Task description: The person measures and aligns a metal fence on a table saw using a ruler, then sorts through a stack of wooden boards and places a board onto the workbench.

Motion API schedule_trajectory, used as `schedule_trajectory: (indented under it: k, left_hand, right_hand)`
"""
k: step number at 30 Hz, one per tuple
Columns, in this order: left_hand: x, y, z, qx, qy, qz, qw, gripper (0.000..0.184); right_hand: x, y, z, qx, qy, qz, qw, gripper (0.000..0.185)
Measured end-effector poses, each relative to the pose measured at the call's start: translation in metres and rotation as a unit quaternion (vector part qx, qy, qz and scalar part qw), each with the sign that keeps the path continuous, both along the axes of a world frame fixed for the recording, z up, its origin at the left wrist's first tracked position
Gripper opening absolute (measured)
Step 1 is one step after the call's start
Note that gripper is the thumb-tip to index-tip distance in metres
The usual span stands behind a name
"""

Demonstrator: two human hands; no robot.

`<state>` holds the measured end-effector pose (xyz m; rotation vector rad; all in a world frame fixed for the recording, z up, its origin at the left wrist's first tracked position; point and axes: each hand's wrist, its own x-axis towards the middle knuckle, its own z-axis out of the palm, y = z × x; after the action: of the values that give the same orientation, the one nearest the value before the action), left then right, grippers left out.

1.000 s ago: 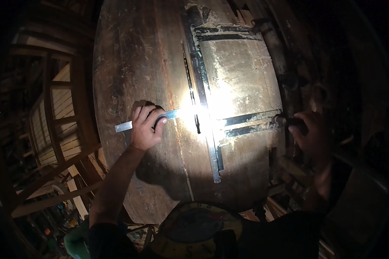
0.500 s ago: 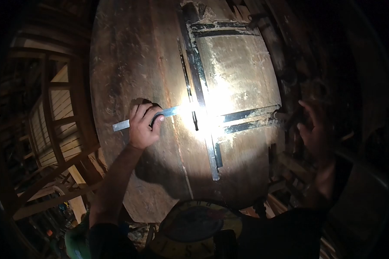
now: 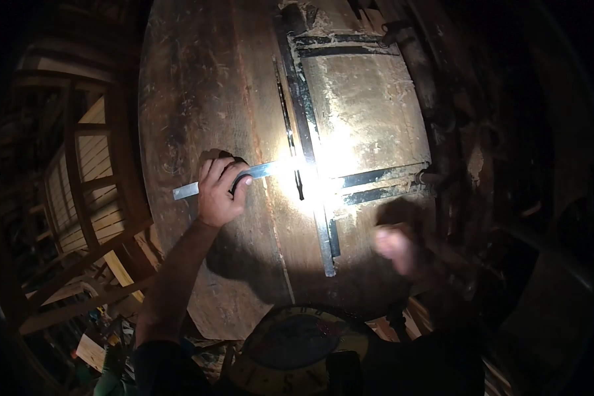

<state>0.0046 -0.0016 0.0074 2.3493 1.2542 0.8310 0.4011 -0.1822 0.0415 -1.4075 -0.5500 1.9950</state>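
My left hand (image 3: 221, 195) rests on the wooden tabletop (image 3: 191, 92), its fingers wrapped over a flat metal strip (image 3: 186, 192) that lies crosswise. A dark curved part shows by the thumb. The strip's right end runs into the bright glare. Just beyond it, a thin dark strip (image 3: 284, 99) runs lengthwise beside a long dark rail (image 3: 301, 112). Over the right side of the table is my right hand (image 3: 396, 243), apart from the rail. Motion smears its fingers, so I cannot tell whether it holds anything.
Paired dark metal bars (image 3: 376, 175) cross the table's right half, with another pair (image 3: 350, 49) farther off. Sawdust lies around them. Metal fittings line the dark right edge. At left stands a wooden frame with slatted panels (image 3: 99, 158); loose wood lies below it.
My right hand has come in from beyond the right edge, moving left and down over the table. My left hand and the metal strip have stayed in place.
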Motion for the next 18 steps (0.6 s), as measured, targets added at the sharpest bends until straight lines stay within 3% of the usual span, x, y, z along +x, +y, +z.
schedule_trajectory:
  k: [1,2,4,5,6,11,14,15,18]
  left_hand:
    - [0.001,0.000,-0.001,0.001,-0.001,0.003,1.000,0.019]
    - [0.001,0.000,-0.001,0.002,-0.002,0.006,1.000,0.018]
    - [-0.001,-0.002,-0.003,0.002,-0.001,0.009,1.000,0.018]
    - [-0.001,-0.002,-0.003,0.002,0.000,0.008,1.000,0.018]
    - [-0.001,-0.001,-0.003,0.002,0.000,0.007,1.000,0.018]
    - [-0.001,-0.001,-0.003,-0.001,0.000,0.008,1.000,0.017]
    - [-0.001,-0.001,-0.002,-0.001,0.004,0.008,1.000,0.017]
    - [-0.001,-0.001,-0.002,-0.001,0.006,0.007,1.000,0.017]
    - [0.000,-0.001,-0.001,-0.004,0.003,0.006,1.000,0.017]
  right_hand:
    - [-0.020,-0.009,-0.022,-0.036,0.064,-0.003,0.997,0.030]
    - [-0.060,0.001,-0.002,-0.068,0.027,-0.021,0.997,0.035]
    - [-0.083,-0.008,-0.013,-0.017,0.064,-0.031,0.997,0.030]
    - [-0.091,-0.003,-0.001,-0.008,-0.015,0.045,0.999,0.027]
    - [-0.099,-0.003,-0.001,-0.024,0.058,-0.001,0.998,0.025]
    - [-0.092,-0.008,-0.020,-0.112,0.068,-0.055,0.990,0.021]
    - [-0.089,-0.006,-0.035,-0.154,0.093,-0.010,0.984,0.022]
    - [-0.092,0.006,-0.018,-0.155,0.007,-0.029,0.988,0.026]
    - [-0.076,0.023,-0.005,-0.083,-0.041,-0.044,0.995,0.026]
